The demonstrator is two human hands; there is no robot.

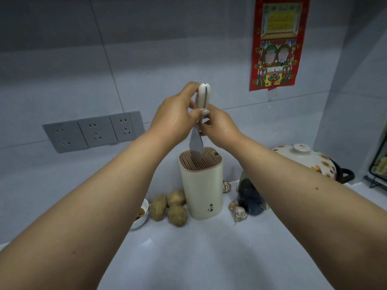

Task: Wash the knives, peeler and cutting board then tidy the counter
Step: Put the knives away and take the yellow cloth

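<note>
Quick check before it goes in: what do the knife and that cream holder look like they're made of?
Knife: the blade looks like bare steel, grey with a dull sheen; the handle looks like smooth cream plastic with a metal strip along its spine. Knife holder: the shell looks like matte cream plastic, seamless with rounded corners; its top is a tan wavy-slotted insert, probably plastic too. Both hands hold the handle, left hand and right hand.

Light: dim, cool and even, with a bluish cast over the wall tiles [146,59].
Glare: faint soft sheen on the tabletop [188,258].
Shadows: weak, darkest in the upper left corner.
Distortion: wide-angle bending of tile lines and forearms toward the edges.
Sharpness: centre fairly clear; edges soft.
</note>
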